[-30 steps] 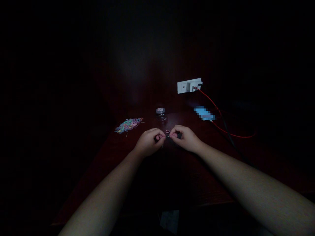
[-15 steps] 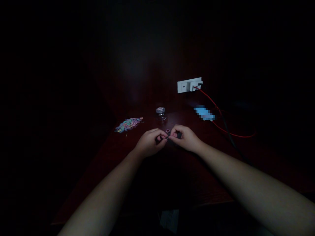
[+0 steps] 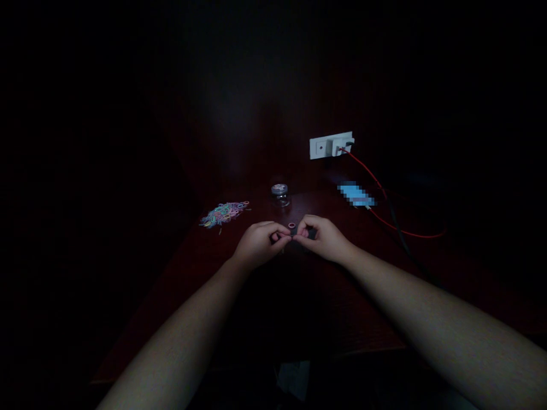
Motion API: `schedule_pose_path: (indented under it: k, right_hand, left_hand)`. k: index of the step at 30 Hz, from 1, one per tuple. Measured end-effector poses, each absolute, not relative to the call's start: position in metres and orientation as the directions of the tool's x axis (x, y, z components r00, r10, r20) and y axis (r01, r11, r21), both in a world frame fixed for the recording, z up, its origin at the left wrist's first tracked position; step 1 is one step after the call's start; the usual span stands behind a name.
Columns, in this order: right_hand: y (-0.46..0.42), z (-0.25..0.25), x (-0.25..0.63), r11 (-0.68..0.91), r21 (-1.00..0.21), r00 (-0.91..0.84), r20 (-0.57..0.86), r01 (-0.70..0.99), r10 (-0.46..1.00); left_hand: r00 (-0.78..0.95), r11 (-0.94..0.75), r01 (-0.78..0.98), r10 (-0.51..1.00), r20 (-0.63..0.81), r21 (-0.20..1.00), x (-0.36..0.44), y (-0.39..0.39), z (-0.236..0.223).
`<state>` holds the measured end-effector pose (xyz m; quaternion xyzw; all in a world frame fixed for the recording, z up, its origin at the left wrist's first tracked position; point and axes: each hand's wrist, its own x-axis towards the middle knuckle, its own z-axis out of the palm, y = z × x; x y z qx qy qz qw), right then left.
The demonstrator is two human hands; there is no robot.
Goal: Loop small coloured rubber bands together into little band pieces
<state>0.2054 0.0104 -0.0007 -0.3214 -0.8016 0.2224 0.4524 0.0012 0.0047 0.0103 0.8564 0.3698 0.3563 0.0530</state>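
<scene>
Thumb and forefinger of my left hand (image 3: 261, 244) are pinched together, and their tips almost meet those of my right hand (image 3: 320, 236), which is pinched as well. What sits between the fingertips is too small and dark to make out. Just beyond them on the table lies a small pink ring-shaped band (image 3: 292, 225). A heap of thin, many-coloured elastic bands (image 3: 224, 214) is spread to the left of my hands. Behind the pink band stands a small clear jar (image 3: 280, 196) with a lid on.
The dark reddish table (image 3: 179, 302) is dimly lit. On the right lies a blurred bright blue object (image 3: 355, 194), with a red cable (image 3: 412, 234) beside it. That cable runs to a plug in the white wall socket (image 3: 321, 148). A black cord (image 3: 395, 219) hangs there too.
Both hands stay in nearly the same place, fingertips pinched. A thin pale strand that showed between the fingertips is now hard to see. The view has shifted very slightly.
</scene>
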Motion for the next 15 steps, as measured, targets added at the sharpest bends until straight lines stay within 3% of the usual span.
schedule_pose_path:
  k: [6, 15]
  right_hand:
    - [0.0111, -0.0029, 0.2056, 0.661, -0.685, -0.385, 0.546, 0.307, 0.744]
    - [0.0096, -0.0006, 0.2059, 0.705, -0.643, -0.391, 0.591, 0.3, 0.705]
  left_hand:
    - [0.465, -0.717, 0.606, 0.67, 0.579, 0.344, 0.0016, 0.0046, 0.0103]
    - [0.457, -0.712, 0.615, 0.672, 0.583, 0.339, 0.0028, 0.0033, 0.0116]
